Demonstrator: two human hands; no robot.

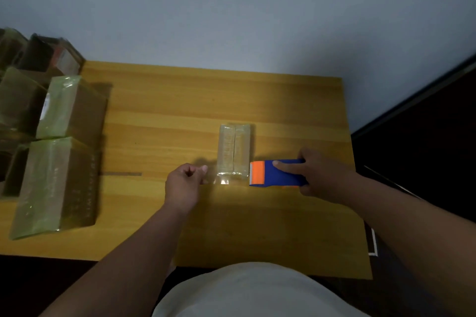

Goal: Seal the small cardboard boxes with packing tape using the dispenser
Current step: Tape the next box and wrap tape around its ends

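Wooden table (283, 226), yellow-orange top, against a pale wall (231, 8). Small cardboard box (235, 150) sits near the table middle, already covered in shiny clear tape, seam running down its top away from the person. Right hand (316, 172) grips the tape dispenser (277, 173), blue body with orange front and a toothed cutter edge, index finger laid straight along its top, other fingers and thumb wrapped around the body. Dispenser front sits just beside the box's near right corner, touching or almost touching, cannot tell which. Stretch of clear tape (222, 179) runs from the dispenser across the near end of the box toward the left hand (184, 183). Left hand has fingers curled in, thumb and fingertips pinching the free end of the tape just left of the box's near corner. Stack of taped boxes (59, 152) at the table's left edge, greenish glossy wrap, well apart from the working box. Person's light shirt (244, 291) at the bottom, both forearms bare
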